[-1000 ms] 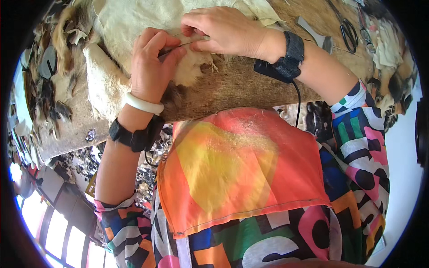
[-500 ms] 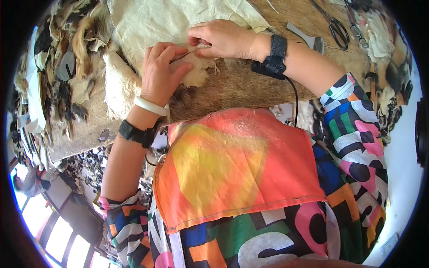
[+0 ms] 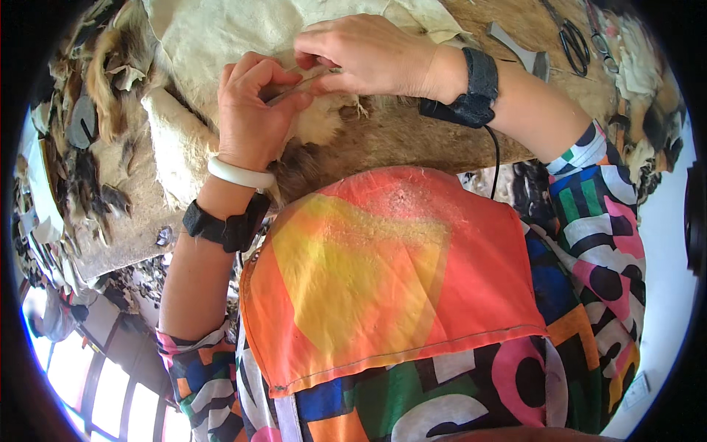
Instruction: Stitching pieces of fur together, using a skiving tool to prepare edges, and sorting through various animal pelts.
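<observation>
A pale animal hide [image 3: 221, 33] lies skin side up over the bench, with a dark furry edge at its near side. My left hand [image 3: 256, 110], below a white bangle, pinches a fold of the hide's near edge between thumb and curled fingers. Right beside it, my right hand [image 3: 368, 59] comes in from the right, thumb and forefinger pressed together at the same fold. Something thin seems to lie between its fingertips, too small to make out. Both wrists wear black straps. A rolled, fuzzy white flap of hide [image 3: 177, 144] rests left of my left wrist.
The worn wooden bench [image 3: 420, 132] ends just before my red and yellow apron [image 3: 383, 258]. Farther right lie a metal tool with a flared blade [image 3: 519, 51] and black-handled scissors [image 3: 574, 48]. Fur scraps [image 3: 110, 81] heap at the left, around a grey slotted disc [image 3: 82, 121].
My left thumb has closed toward the fingers, and the two hands' fingertips stay together at the fold. The whole view has shifted slightly; the hide still lies in place.
</observation>
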A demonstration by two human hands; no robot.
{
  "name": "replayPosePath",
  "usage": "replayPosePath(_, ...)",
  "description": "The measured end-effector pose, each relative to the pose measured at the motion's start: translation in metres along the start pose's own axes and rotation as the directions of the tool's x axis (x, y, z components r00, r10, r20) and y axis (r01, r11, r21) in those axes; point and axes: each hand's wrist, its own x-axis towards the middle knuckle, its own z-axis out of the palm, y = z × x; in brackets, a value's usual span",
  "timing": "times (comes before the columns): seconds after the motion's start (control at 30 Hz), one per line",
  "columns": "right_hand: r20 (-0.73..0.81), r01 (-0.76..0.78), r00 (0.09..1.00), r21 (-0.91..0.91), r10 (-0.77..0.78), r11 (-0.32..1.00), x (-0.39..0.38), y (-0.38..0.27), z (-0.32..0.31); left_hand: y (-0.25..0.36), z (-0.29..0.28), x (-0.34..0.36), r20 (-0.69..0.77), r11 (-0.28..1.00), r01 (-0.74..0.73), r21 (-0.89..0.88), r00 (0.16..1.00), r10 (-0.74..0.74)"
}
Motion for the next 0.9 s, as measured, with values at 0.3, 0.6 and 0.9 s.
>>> replayPosePath(0.3, -0.013, 0.12, 0.993, -0.075, -0.121, 0.99, 0.002, 0.001, 0.002, 0.006, -0.003, 0.004, -0.001, 0.991, -0.039, 0.129, 0.999, 0.039)
replayPosePath(0.6, 0.03, 0.124, 0.992, -0.074, -0.122, 0.99, 0.005, 0.007, 0.003, 0.017, -0.011, -0.009, -0.012, 0.96, -0.168, 0.223, 0.985, 0.175)
replayPosePath(0.9, -0.014, 0.145, 0.989, -0.128, -0.148, 0.981, 0.012, 0.007, 0.006, 0.012, -0.008, 0.001, -0.027, 0.969, -0.113, 0.219, 0.992, 0.121)
